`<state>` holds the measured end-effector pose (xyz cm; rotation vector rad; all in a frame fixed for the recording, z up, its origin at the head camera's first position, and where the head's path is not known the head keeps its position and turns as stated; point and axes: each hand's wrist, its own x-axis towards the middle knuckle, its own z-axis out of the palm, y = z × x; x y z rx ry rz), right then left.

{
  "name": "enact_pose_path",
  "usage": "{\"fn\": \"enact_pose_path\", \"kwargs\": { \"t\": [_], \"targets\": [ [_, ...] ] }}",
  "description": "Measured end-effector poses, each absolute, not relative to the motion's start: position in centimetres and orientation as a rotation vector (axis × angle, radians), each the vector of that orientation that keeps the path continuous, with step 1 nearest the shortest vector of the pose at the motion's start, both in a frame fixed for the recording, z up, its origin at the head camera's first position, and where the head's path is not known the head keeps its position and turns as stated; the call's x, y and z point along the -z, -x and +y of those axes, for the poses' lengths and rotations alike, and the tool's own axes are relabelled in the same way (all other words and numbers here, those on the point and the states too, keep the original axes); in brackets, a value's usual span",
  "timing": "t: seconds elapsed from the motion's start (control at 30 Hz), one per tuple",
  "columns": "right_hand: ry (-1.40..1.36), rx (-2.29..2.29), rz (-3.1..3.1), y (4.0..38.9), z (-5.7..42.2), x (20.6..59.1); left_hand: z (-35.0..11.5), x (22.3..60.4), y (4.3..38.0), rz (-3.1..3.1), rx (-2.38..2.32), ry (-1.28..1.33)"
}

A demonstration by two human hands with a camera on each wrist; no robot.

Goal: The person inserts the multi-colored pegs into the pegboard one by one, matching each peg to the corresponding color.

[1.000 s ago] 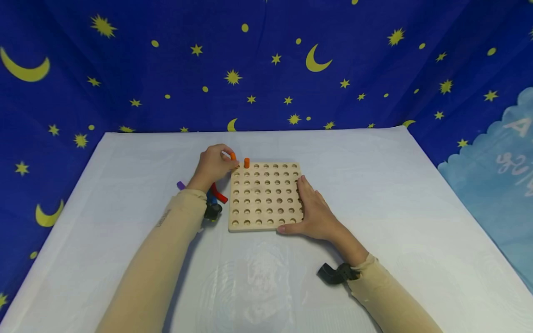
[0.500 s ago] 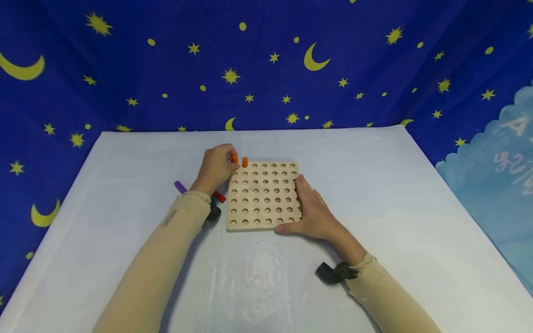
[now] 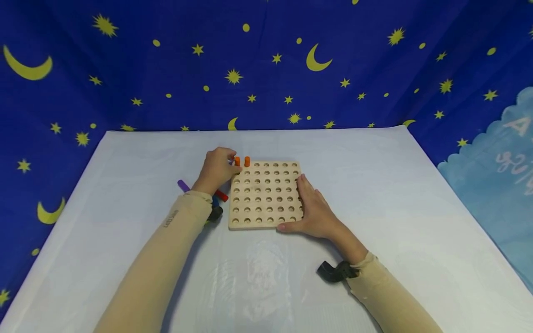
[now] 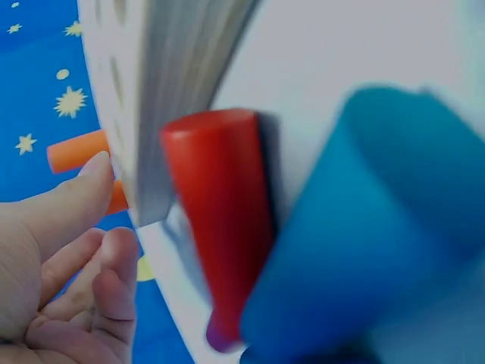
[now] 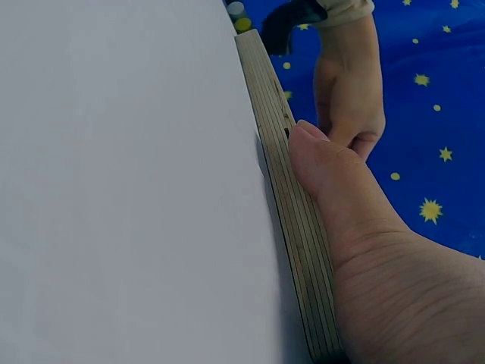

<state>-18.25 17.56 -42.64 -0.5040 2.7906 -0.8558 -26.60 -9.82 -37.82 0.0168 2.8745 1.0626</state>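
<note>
A square wooden pegboard [image 3: 263, 194] with rows of round holes lies on the white table. Two orange pegs stand in its far left corner: the corner peg [image 3: 237, 161] and another orange peg [image 3: 247, 162] to its right. My left hand [image 3: 217, 169] is at the corner peg, thumb in front and fingers behind; in the left wrist view a gap shows between thumb and curled fingertips. My right hand [image 3: 318, 212] rests against the board's near right corner, fingers straight along the right side, thumb [image 5: 307, 152] on the near edge.
Left of the board, partly under the left wrist, lie loose pegs: a red one [image 4: 220, 189], a blue one [image 4: 356, 235] and a purple one [image 3: 183, 186]. A dark camera mount [image 3: 335, 273] sits on the right wrist. A blue star-patterned curtain [image 3: 266, 60] hangs behind the table.
The orange peg in my left hand has come down at the far left corner and now stands upright. The left fingers have parted from it slightly. My right hand stays put.
</note>
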Motion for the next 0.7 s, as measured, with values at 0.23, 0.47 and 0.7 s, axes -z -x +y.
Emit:
{"fn": "enact_pose_path", "kwargs": {
  "t": [0.23, 0.47, 0.7],
  "targets": [
    [0.498, 0.843, 2.790, 18.2, 17.7, 42.5, -12.0, 35.5, 24.4, 2.817, -1.175, -0.058],
    [0.497, 0.837, 2.801, 18.2, 17.7, 42.4, -17.2, 34.3, 21.4, 2.822, -1.318, 0.093],
    [0.517, 0.830, 2.808, 18.1, 17.2, 42.6, -21.2, 35.7, 19.8, 2.774, -0.987, 0.282]
  ]
}}
